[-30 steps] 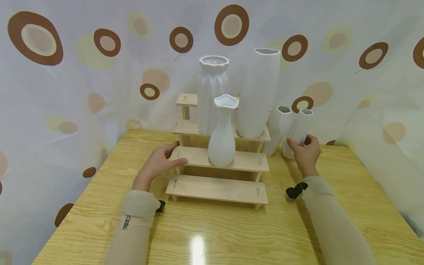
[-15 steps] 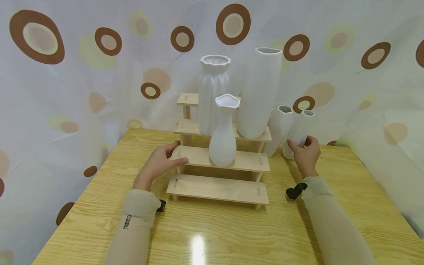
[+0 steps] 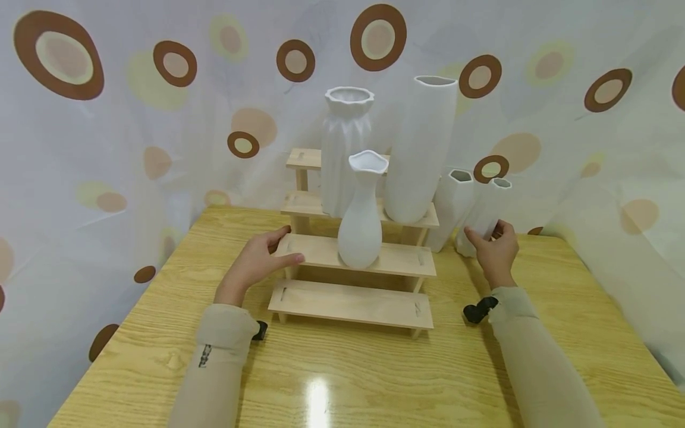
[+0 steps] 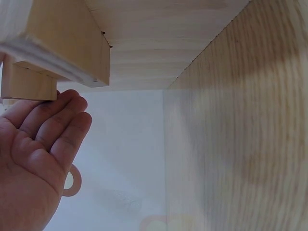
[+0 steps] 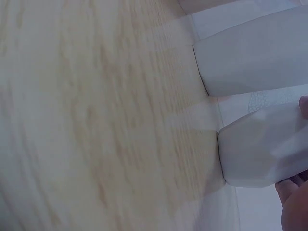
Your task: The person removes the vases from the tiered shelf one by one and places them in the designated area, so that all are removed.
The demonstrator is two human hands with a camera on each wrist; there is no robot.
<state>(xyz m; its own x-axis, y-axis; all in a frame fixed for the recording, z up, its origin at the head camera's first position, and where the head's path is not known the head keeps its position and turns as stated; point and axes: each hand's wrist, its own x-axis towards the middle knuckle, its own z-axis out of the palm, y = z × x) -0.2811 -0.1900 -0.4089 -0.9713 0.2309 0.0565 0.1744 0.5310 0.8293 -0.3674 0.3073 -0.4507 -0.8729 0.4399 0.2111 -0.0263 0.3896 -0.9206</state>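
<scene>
A wooden stepped stand (image 3: 348,303) with several tiers carries white vases. My left hand (image 3: 254,261) holds the stand's left end, thumb over the second tier from the bottom. In the left wrist view its fingers (image 4: 62,115) lie fairly straight against the wood. Off the stand's right side, my right hand (image 3: 495,249) grips a slim white faceted vase (image 3: 484,211), thumb on one side and fingers on the other. That vase leans to the right, its base at the tabletop. Beside it stands another white vase (image 3: 452,199) with an angular mouth.
A pear-shaped vase (image 3: 360,232) stands on the second tier. Above it are a pleated vase (image 3: 342,154) and a tall smooth vase (image 3: 420,148). The wooden table (image 3: 364,380) backs onto a patterned curtain (image 3: 182,131).
The top of the slim vase in my right hand has tipped slightly to the right. My left hand and the stand stay as they were.
</scene>
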